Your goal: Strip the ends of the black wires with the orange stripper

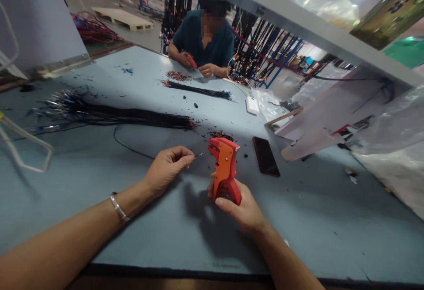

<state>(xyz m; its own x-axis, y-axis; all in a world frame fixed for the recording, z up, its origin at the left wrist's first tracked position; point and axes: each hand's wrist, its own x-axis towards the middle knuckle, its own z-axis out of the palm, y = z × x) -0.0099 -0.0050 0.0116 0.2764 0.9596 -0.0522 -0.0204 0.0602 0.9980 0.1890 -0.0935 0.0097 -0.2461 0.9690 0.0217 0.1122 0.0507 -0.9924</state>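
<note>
My left hand [170,166] pinches a thin black wire [132,149] close to one end, and a short tip pokes out past the fingers. The wire trails back to the left across the table in a curve. In my right hand [240,206] are the handles of a red and orange wire stripper [225,164], held upright. Its jaws face left, a small gap from the wire tip and not touching it. A long bundle of black wires [142,117] with blue and silvery ends at the left lies beyond my left hand.
Wire scraps [220,135] lie behind the wire stripper. A phone [266,156] rests at the right, and a white box [252,105] sits farther back. Across the table [99,219] a co-worker [207,38] holds a red tool near a smaller wire bundle [198,90]. A shelf crosses overhead.
</note>
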